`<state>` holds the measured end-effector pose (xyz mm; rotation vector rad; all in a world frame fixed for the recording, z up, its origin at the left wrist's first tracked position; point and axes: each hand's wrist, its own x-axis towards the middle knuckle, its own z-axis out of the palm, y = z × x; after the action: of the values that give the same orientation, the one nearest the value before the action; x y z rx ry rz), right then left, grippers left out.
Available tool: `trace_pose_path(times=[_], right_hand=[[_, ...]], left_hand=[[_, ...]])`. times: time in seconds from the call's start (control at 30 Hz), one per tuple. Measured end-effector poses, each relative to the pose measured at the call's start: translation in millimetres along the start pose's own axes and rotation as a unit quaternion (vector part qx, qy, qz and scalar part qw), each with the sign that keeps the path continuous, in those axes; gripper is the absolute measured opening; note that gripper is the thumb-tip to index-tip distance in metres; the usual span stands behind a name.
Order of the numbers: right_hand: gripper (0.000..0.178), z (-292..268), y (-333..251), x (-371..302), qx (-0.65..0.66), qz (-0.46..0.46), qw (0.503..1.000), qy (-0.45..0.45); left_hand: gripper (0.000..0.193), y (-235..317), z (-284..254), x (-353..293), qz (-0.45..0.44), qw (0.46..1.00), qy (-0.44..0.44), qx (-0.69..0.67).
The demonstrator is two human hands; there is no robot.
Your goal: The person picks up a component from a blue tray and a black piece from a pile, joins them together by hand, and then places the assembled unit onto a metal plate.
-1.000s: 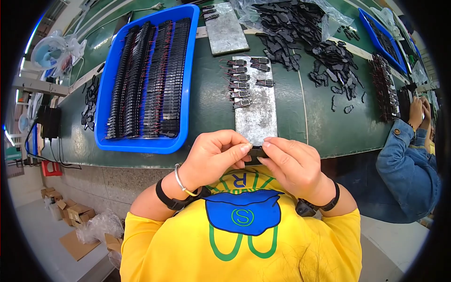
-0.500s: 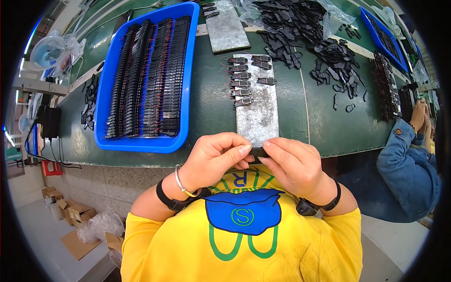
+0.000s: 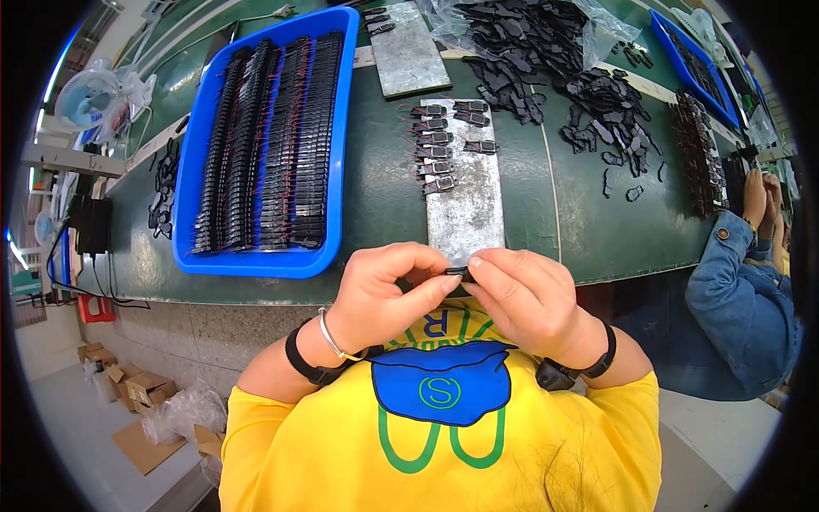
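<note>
My left hand (image 3: 386, 288) and my right hand (image 3: 531, 300) meet at the near end of a grey metal plate (image 3: 465, 218). Between their thumbs and fingertips they pinch a small black part (image 3: 458, 271), mostly covered by the fingers. Further up the plate lie several small black modules (image 3: 438, 152) with silvery rectangular faces and thin red wires, in two columns. Left of my hands stands a blue tray (image 3: 256, 266) packed with rows of black wired modules (image 3: 294, 162).
A second metal plate (image 3: 411, 60) lies beyond the first. Loose black pieces (image 3: 520, 51) are heaped at the far right beside clear plastic. At right, a co-worker's denim sleeve (image 3: 734, 273) and hands work near another row of wired modules (image 3: 699, 158). A fan (image 3: 94, 96) stands far left.
The black part now shows more between my fingertips. My left thumb has slid slightly right and nearer to me, and my left fingers have curled behind the part.
</note>
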<state>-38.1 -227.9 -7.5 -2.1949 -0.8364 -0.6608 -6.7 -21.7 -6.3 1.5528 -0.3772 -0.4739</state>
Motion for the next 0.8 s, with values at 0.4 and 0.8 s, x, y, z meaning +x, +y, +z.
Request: trace_pose_path(times=[0.4,0.8], right_hand=[[0.026,-1.7,10.9,1.1,0.241,0.107,0.964,-0.039],[0.022,3.2,14.2,-4.2,0.173,0.022,0.985,0.007]], left_hand=[[0.016,3.9,-7.2,4.5,0.290,0.926,0.000,0.240],[0.019,8.6,0.1,8.7,0.238,0.954,-0.002,0.183]])
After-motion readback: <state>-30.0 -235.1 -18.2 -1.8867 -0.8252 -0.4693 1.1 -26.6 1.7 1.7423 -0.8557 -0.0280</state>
